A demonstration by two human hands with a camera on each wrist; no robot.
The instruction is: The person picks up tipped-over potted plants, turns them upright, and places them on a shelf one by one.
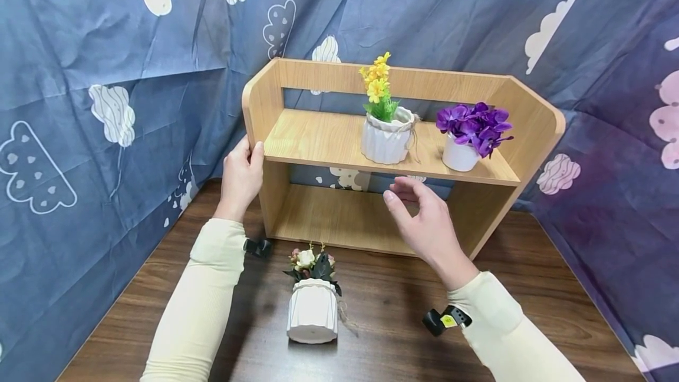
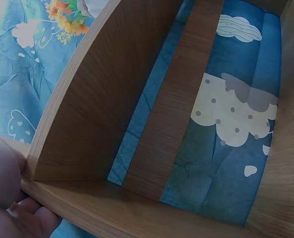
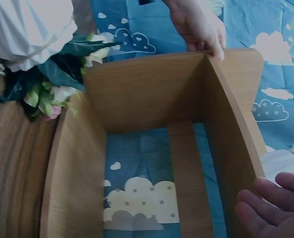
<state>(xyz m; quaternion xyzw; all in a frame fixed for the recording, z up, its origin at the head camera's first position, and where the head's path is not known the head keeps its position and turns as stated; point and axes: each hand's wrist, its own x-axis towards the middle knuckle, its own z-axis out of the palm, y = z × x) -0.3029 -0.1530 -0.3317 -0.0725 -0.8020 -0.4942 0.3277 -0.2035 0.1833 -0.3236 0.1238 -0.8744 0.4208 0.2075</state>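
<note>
A two-tier wooden shelf stands at the back of the table. My left hand grips its left side panel where the upper board meets it, thumb on the front edge and fingers round the outer side. My right hand hovers before the upper board's front edge, fingers loosely bent and nothing in them. Above it, on the upper board, stand a ribbed white pot with yellow flowers and a smaller white pot with purple flowers. In the right wrist view, my right fingers overlap the board's edge.
A white pot with pink and white flowers lies on its side on the dark wooden table, in front of the shelf, its base towards me. Blue cloth with a cloud print hangs behind and at both sides.
</note>
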